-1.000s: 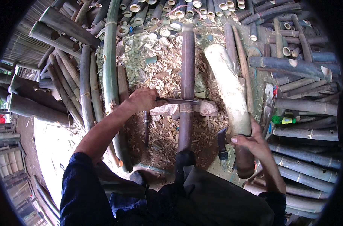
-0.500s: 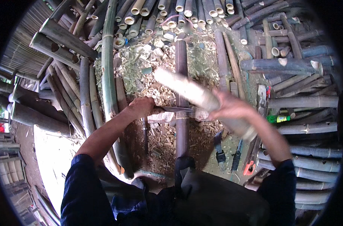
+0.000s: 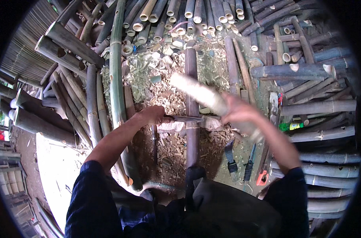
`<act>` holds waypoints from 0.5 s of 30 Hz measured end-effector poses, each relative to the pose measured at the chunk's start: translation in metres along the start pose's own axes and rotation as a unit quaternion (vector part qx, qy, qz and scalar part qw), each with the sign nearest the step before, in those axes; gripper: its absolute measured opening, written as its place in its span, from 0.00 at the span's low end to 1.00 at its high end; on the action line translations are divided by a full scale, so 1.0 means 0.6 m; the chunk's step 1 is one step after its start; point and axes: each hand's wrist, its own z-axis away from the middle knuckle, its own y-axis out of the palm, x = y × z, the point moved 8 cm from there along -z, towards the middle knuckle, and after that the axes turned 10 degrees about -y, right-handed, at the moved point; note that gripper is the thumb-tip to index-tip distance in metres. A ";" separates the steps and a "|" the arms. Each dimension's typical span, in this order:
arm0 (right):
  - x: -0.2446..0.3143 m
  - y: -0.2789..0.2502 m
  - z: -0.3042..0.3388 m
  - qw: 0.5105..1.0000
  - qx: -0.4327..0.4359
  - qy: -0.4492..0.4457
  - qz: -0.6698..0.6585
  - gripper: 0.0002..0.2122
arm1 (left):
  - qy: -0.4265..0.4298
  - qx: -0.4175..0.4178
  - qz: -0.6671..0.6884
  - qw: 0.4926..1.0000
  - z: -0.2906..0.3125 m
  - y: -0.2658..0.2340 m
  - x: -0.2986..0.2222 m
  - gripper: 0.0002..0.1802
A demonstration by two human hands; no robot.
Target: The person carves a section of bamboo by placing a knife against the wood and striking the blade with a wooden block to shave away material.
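A dark bamboo pole (image 3: 192,144) runs away from me down the middle, its near end between my legs. My left hand (image 3: 153,115) is closed round the handle of a knife (image 3: 187,118), whose blade lies crosswise on the pole. In my right hand (image 3: 240,109) is a thick, pale wooden club (image 3: 199,92), smeared by motion. The club slants over the pole, beyond the blade, its far end toward the upper left. Whether it touches the pole I cannot tell.
Wood chips (image 3: 170,93) cover the ground round the pole. A long green bamboo pole (image 3: 116,75) lies left. At right are a brush-like tool (image 3: 231,162), an orange-handled saw (image 3: 262,177) and a green bottle (image 3: 290,126). Stacked bamboo (image 3: 323,105) lines the right side and the back.
The club's far end has shifted a little to the right, still blurred. The knife stays across the pole in my left hand. The whole view has moved slightly.
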 end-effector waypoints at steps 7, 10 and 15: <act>0.126 -0.279 0.177 0.857 -0.452 -0.175 -0.172 0.42 | 0.027 -0.011 -0.013 1.000 -0.003 0.007 0.019 0.49; 0.052 -0.127 0.122 0.851 -0.484 -0.160 -0.126 0.39 | 0.021 -0.025 -0.021 0.999 -0.011 -0.003 0.011 0.46; -0.016 0.078 -0.032 0.993 -0.100 -0.066 0.019 0.42 | 0.019 0.004 0.040 0.999 -0.023 0.018 0.036 0.36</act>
